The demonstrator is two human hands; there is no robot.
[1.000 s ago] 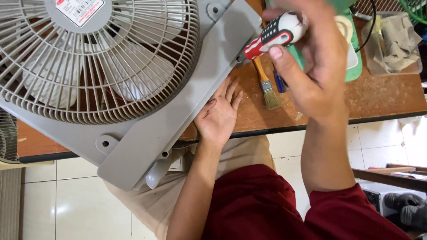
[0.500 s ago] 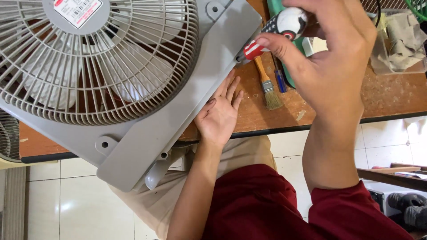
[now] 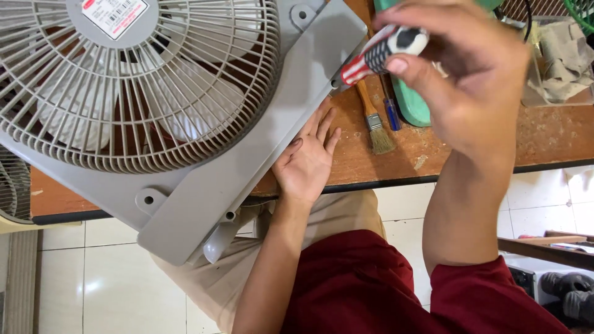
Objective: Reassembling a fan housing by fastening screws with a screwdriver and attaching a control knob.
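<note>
A grey box fan [image 3: 204, 185] with a round grille lies flat on the wooden table [image 3: 495, 142], one corner hanging over the front edge. My right hand [image 3: 461, 86] is shut on a screwdriver [image 3: 383, 52] with a red, white and black handle. Its tip end meets the fan frame's right edge near a corner. My left hand [image 3: 306, 161] rests open on the table against that same edge, fingertips tucked beneath the frame.
A paintbrush [image 3: 374, 120], a small blue screwdriver [image 3: 391, 114] and a green object [image 3: 411, 102] lie just right of the fan. A crumpled cloth [image 3: 563, 55] sits at the far right. Another grille [image 3: 12, 185] shows at the left; shoes [image 3: 566, 297] are on the tiled floor.
My right hand has shifted its grip and turned around the screwdriver handle, staying at the fan's edge. The left hand and the fan have not moved.
</note>
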